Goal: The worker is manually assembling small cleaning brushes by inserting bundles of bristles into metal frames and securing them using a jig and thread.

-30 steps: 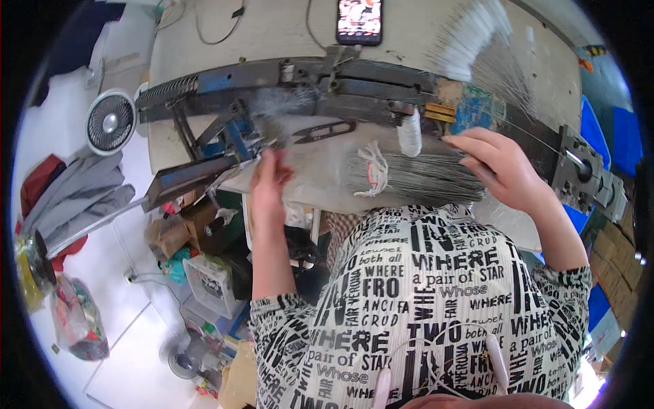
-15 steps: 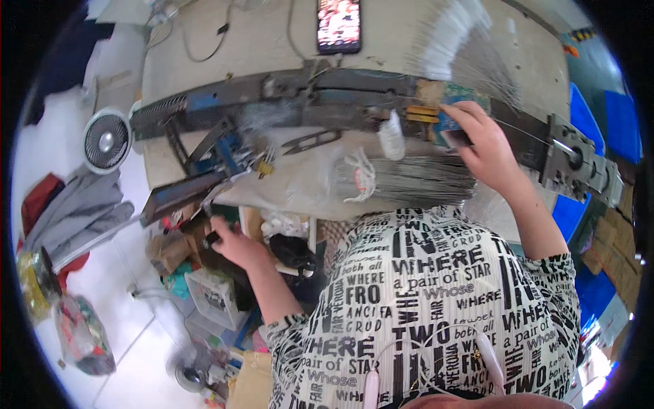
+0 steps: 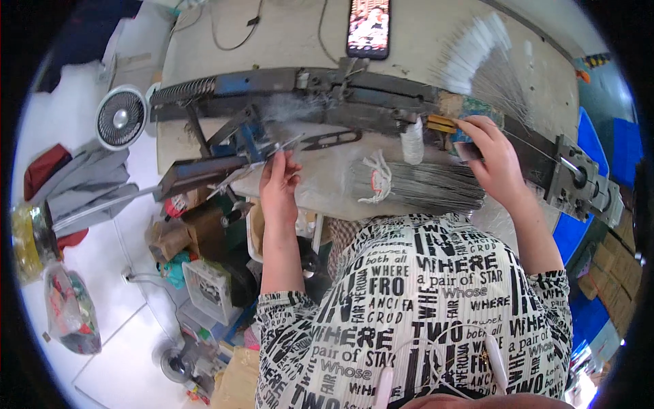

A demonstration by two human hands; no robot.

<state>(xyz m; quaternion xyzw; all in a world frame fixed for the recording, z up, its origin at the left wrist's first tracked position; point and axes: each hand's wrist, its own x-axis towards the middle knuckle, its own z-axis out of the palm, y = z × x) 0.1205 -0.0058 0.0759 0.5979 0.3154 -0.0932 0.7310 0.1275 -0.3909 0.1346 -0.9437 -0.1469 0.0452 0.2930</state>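
Since half a second ago the left hand (image 3: 279, 183) had come up from low in the left of the frame to the blue metal bracket (image 3: 249, 136), while the right hand (image 3: 497, 158) stayed by the yellow block (image 3: 441, 123), right of centre.

From where I stood, the left fingers were bunched, the forefinger pointing up with its tip just beside the bracket; whether they pinched anything I couldn't tell. The right forefinger reached to the yellow block's end, seemingly to steady or feel for it. Below it, a dark flat plate (image 3: 468, 151) showed against the fingers, but I couldn't tell if they gripped it.

The left wrist stood nearly straight, its forearm rising from the lower middle; the right wrist bent inward, its forearm slanting up from the lower right, palm turned down.

Between the hands, near the person's lap, lay the bundle of thin wires (image 3: 436, 185), its white cord (image 3: 377, 178) tied round one end, probably to stop them scattering. Behind ran the long steel rail (image 3: 381, 102). The phone (image 3: 368, 31) sat at top centre, screen up, likely for watching.
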